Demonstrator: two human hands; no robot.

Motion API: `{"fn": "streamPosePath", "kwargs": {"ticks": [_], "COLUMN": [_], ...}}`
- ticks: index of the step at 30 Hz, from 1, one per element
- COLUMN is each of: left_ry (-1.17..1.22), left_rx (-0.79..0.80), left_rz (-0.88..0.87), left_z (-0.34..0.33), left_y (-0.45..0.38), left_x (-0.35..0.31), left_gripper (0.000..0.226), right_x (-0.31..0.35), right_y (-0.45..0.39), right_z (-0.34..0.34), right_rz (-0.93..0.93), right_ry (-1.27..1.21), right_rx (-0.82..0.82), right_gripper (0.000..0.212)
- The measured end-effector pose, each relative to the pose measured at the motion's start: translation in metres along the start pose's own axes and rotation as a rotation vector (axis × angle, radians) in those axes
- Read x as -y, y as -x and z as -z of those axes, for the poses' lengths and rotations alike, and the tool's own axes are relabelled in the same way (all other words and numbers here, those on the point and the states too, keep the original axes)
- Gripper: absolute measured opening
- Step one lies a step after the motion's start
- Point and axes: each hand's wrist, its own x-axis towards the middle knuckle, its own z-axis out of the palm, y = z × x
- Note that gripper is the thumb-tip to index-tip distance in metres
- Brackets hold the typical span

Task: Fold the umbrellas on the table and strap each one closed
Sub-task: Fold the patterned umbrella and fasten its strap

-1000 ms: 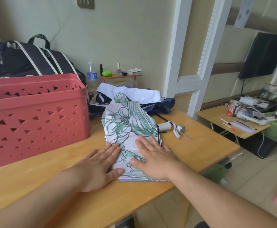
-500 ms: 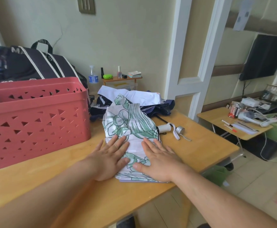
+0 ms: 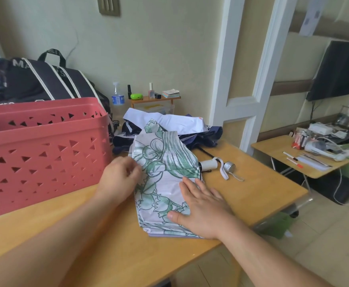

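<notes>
Nearest us, our right hand (image 3: 202,210) lies flat with straight fingers on the near part of the floral umbrella (image 3: 165,183), pressing its folded canopy onto the counter (image 3: 107,255); that grip is wide and closes on nothing. Our left hand (image 3: 119,179) sits at the umbrella's left edge with fingers curled, and they appear to pinch a fold of the cloth there. The umbrella lies near the counter's middle, its long axis running from the near edge away from us. Its white handle (image 3: 208,164) sticks out on the right side, pointing right. Just beside the handle lie a white strap (image 3: 224,172) and a small silver cap (image 3: 229,167).

To the left, just beside our left hand, stands a pink basket (image 3: 45,152) with triangular holes, closing off that side. Behind the floral umbrella, touching its far end, lies a heap of white and navy canopy, a second umbrella (image 3: 169,125). Farther back sits a dark bag (image 3: 45,79) with white stripes; we read "MA" on it, the rest hidden. By the wall a small shelf (image 3: 155,98) carries bottles, with a spray bottle (image 3: 117,96) beside it. On the right stands a side table (image 3: 293,158) with pens and clutter.
</notes>
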Motion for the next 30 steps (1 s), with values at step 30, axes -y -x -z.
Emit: {"fn": "streamPosePath", "kwargs": {"ticks": [30], "left_ry": [1.019], "left_rx": [-0.240], "left_rz": [0.239], "left_z": [0.011], "left_y": [0.026], "left_x": [-0.043], "left_gripper": [0.018], "right_x": [-0.001], "right_y": [0.004], "right_z": [0.000], "right_rz": [0.042], "right_ry": [-0.135], "right_rx": [-0.147], "right_gripper": [0.096]}}
